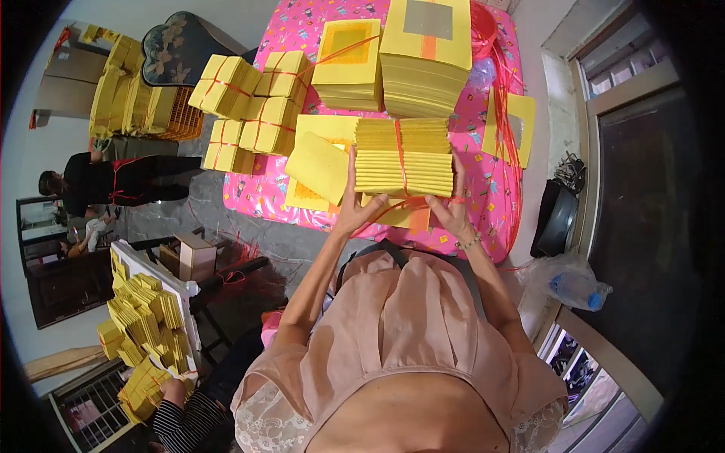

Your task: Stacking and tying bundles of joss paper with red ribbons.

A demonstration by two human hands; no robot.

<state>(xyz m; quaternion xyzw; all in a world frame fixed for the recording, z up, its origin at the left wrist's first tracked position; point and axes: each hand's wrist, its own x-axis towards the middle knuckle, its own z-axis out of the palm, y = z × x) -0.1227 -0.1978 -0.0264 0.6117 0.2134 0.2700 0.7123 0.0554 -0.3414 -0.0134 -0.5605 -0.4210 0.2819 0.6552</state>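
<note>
Grasping a yellow paper bundle by both ends with left hand and right hand, perhaps also pinching red ribbon

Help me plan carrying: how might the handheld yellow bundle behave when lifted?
The yellow bundle is probably heavy for its size, its layers tightly packed. It may lift as one block, but its ends could fan: the red tie crosses its middle.

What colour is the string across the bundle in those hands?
Red: the string crosses the yellow bundle. It shows best in the head view.
</note>
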